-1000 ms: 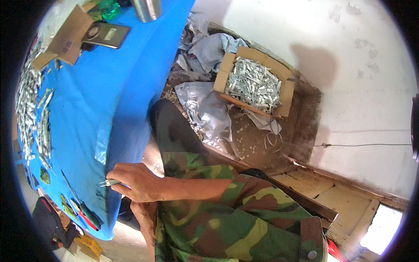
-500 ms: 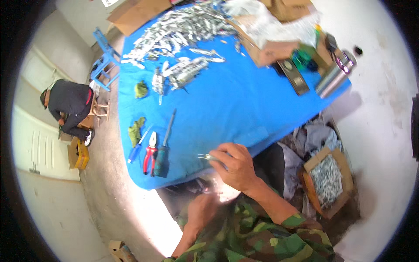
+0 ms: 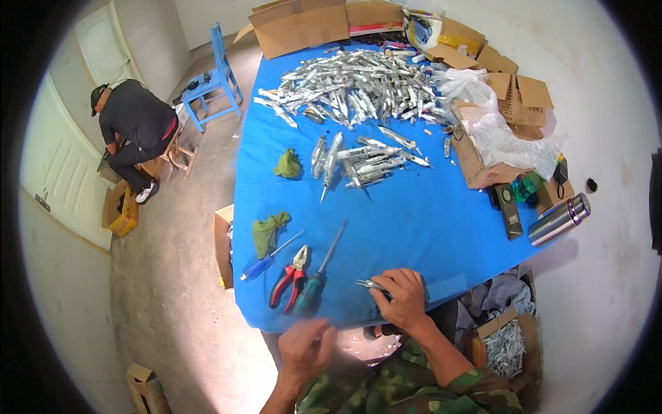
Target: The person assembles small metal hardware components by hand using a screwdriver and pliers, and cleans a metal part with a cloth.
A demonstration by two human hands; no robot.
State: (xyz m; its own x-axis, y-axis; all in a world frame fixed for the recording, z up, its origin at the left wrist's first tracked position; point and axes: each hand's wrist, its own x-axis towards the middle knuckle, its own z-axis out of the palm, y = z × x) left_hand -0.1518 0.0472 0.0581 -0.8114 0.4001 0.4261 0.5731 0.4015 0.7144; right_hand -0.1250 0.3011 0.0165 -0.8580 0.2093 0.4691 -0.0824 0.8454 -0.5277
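Pinching a small pronged piece [image 3: 372,284], lower centre: right hand [image 3: 405,298], thumb against fingers. Left hand [image 3: 307,347], lower centre: blurred, curled; whether holding anything, cannot tell. Metal strips: small group [image 3: 372,164], centre; large heap [image 3: 345,79], upper centre; boxed lot [image 3: 507,348], lower right. Finished share: not tellable. Blue-covered table [image 3: 427,207]: pliers [image 3: 298,264], blue screwdriver [image 3: 258,268], green screwdriver [image 3: 309,295]; steel flask [image 3: 560,221], right. Room: blue chair [image 3: 212,84], seated co-worker [image 3: 141,114], upper left.

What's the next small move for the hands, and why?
Perhaps bring the left hand toward the silvery two-pronged metal piece to steady it: only the right hand grips it, and it pokes out leftward, while the left hand is apart from it, blurred near the front edge of the blue tablecloth.
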